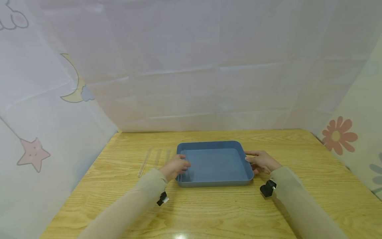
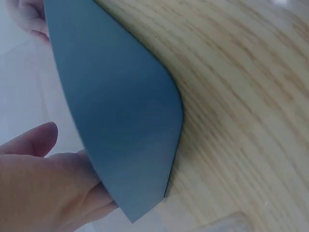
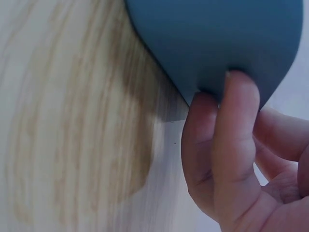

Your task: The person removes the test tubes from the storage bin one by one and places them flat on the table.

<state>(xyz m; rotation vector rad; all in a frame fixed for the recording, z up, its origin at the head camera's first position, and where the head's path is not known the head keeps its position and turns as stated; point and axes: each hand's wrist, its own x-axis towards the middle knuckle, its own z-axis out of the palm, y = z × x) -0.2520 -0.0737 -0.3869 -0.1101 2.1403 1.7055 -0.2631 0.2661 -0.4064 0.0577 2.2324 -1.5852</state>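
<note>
A shallow blue-grey rectangular tray (image 1: pixel 221 166) lies on the wooden table. My left hand (image 1: pixel 176 165) reaches over its left end, fingers inside; in the left wrist view the tray wall (image 2: pixel 116 106) hides the fingertips, and the thumb (image 2: pixel 41 140) stands apart. Beneath this hand, a clear plastic strip (image 1: pixel 184 156) rests in the tray along the left wall. At the right end, my right hand (image 1: pixel 262 161) grips the tray by its side. The right wrist view shows two fingertips (image 3: pixel 240 92) against the outer wall, with another digit at the rim.
Left of the tray, several clear strips lie on the table, the leftmost strip (image 1: pixel 144 162) being the easiest to see. A printed cloth backdrop (image 1: pixel 191 83) rises behind the wooden table (image 1: pixel 209 212) and along both sides.
</note>
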